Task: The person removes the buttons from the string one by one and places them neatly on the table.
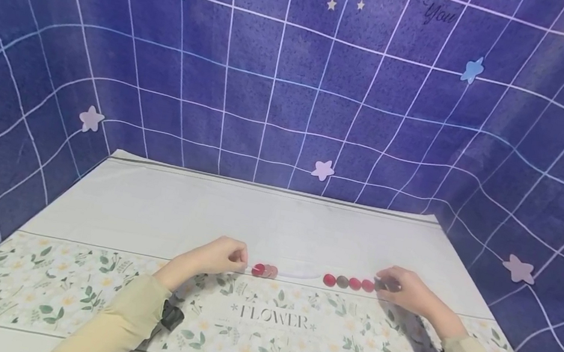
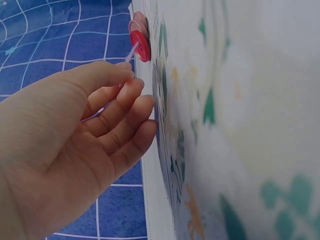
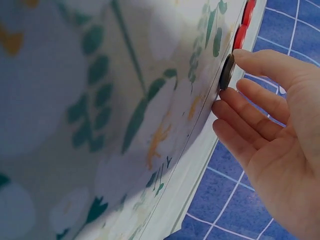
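Between thumb and index finger, my left hand point(image 1: 225, 257) pinches a thin whitish cord point(image 2: 132, 52). That cord comes out of a red button point(image 2: 140, 46) with holes, just past the fingertips. Pale pink buttons point(image 1: 272, 272) lie behind the red one. To the right, my right hand point(image 1: 407, 289) holds a dark button point(image 3: 227, 73) by its edge, thumb at one side and a fingertip at the other. It ends a row with red buttons point(image 1: 368, 285) and another dark button point(image 1: 343, 282). Where the cord runs under the buttons is hard to tell.
A white table cover point(image 1: 190, 205) carries a floral band point(image 1: 268, 344) printed "FLOWER", just in front of the buttons. A looped whitish strand point(image 1: 300, 276) lies between the two button groups. Blue grid-patterned curtains point(image 1: 250, 98) enclose the back and sides.
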`<state>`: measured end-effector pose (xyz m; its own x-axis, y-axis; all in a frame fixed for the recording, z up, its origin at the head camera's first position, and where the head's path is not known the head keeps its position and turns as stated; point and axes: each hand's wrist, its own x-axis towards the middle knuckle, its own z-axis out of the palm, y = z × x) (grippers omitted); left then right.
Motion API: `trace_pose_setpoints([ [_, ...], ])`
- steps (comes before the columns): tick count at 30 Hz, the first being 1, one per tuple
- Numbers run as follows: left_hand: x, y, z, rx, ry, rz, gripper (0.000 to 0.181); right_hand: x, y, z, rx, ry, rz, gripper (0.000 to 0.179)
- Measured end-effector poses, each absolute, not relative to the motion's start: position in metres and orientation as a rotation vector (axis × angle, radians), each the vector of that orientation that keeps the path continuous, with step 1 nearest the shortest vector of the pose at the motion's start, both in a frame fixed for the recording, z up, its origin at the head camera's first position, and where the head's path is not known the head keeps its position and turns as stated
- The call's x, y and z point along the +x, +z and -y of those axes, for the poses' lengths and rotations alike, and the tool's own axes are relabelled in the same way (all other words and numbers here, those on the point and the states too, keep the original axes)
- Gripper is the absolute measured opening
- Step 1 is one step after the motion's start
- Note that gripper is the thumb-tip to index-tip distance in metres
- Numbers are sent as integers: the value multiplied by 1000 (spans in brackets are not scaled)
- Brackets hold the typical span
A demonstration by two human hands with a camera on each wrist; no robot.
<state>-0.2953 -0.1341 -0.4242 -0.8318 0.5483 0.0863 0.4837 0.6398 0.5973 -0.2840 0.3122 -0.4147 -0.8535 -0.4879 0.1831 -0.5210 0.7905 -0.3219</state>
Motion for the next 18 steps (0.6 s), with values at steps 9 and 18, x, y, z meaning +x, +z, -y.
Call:
trace_pose_setpoints([
  [9, -295, -424, 133, 862, 944, -2753, 6, -284, -409, -312, 837, 645, 2830, 37],
  [18, -295, -422, 134, 892, 935, -2748, 6, -286, -409, -305, 911, 597, 2757, 30],
])
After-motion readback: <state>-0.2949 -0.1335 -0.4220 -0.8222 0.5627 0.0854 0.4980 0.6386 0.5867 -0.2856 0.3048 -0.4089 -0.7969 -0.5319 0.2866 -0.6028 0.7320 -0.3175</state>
